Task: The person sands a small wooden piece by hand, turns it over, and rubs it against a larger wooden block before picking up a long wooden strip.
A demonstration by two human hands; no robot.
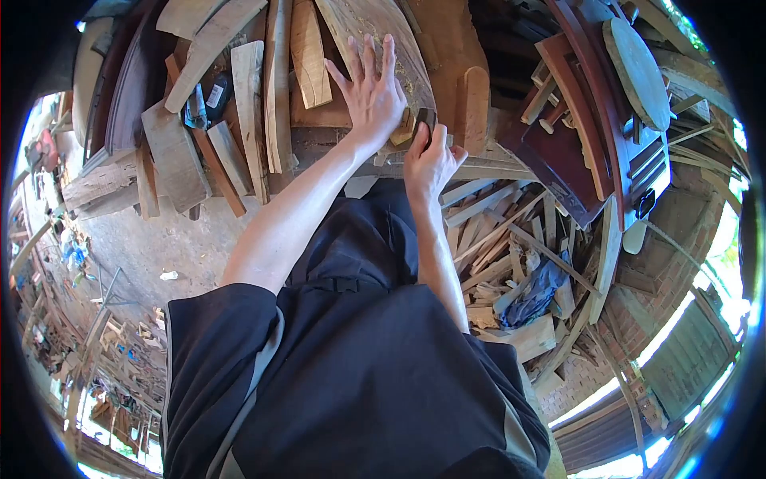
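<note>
My left hand [373,104] lies flat with its fingers spread on a pale wooden board [379,17] that has a curved edge. At the near right end of this board, my right hand [429,164] is closed on a small dark block [427,118]. The block is at the board's edge, and its exact kind is hard to make out. A narrow tapered piece of wood [309,60] lies to the left of my left hand. To the right of the block, a rounded strip of wood [474,108] lies on the workbench.
Several loose planks [252,104] and a dark bottle [217,96] lie on the left side of the bench. Dark red furniture [586,120] stands at the right. Below it is a heap of wood offcuts [511,247] with a dark plastic bag [538,291].
</note>
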